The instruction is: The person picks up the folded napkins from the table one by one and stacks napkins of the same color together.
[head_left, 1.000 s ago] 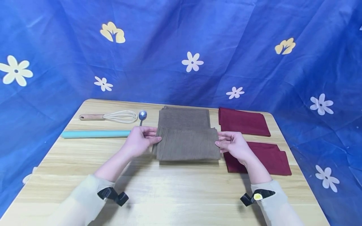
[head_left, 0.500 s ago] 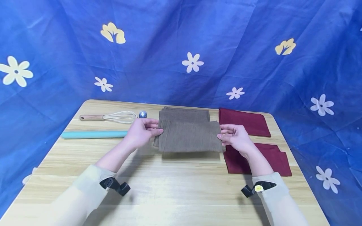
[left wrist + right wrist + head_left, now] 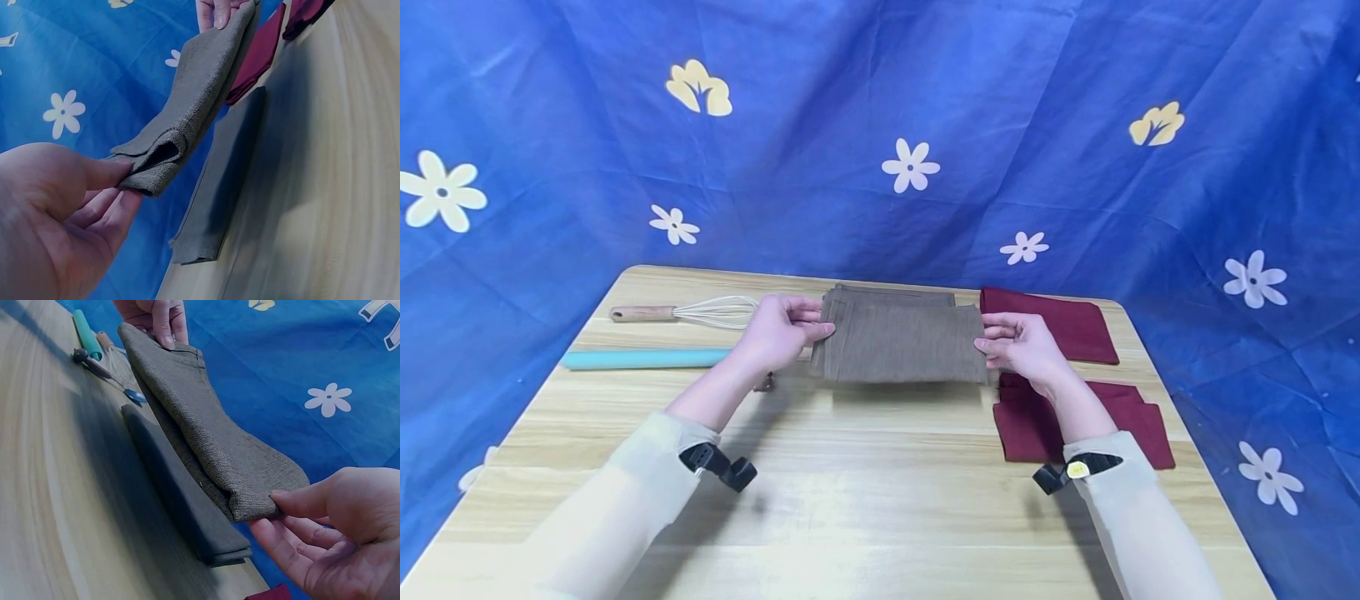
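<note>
Hovering over the wooden table (image 3: 865, 492), the folded brown cloth (image 3: 904, 343) I carry hangs clear of the second brown cloth (image 3: 891, 296) lying flat just beyond and under it, its long axis running left to right between my hands. My left hand (image 3: 778, 332) pinches its left end, my right hand (image 3: 1018, 350) pinches the right, equally near.

Bare table (image 3: 865, 492) in front, open for passing. Blocked left by whisk (image 3: 688, 312) and teal roll (image 3: 640, 358), right by red cloths (image 3: 1060, 329), behind by a folded brown cloth (image 3: 181, 494).
</note>
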Demonstrator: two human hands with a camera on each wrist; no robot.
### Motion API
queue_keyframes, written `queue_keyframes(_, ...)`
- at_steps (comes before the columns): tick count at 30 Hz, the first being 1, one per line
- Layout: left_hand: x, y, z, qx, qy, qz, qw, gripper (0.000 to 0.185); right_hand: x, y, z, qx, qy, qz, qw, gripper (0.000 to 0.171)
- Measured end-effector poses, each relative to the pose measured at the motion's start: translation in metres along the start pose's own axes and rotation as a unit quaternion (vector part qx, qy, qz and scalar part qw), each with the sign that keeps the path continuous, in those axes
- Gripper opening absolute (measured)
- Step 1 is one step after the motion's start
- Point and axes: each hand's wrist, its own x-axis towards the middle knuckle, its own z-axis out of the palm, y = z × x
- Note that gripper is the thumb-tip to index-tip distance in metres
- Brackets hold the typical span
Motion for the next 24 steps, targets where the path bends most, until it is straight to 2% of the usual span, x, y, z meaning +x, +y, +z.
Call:
queue_keyframes(4, 0.009, -0.001, -0.002, -0.002, 0.007, 0.004, 1.0000, 0.049, 0.010, -0.002, 0.000, -0.005, 0.005, 0.003, 1.000, 0.054)
queue_keyframes(11, 0.023, -0.004, -0.003, 0.002, 0.013, -0.007, 0.9999, 0.051, 0.024, -0.003, 0.001, -0.002, 0.005, -0.002, 1.000, 0.053)
queue_keyframes(18, 0.041, -0.009, -0.006, -0.012, 0.021, -0.011, 0.9996, 0.048, 0.044, 0.002, 0.003, 0.012, 0.014, 0.022, 1.000, 0.055)
queue_keyframes(24, 0.054, -0.016, -0.009, -0.002, 0.029, -0.022, 0.9993, 0.049, 0.059, 0.007, 0.006, 0.022, 0.018, 0.044, 0.999, 0.054)
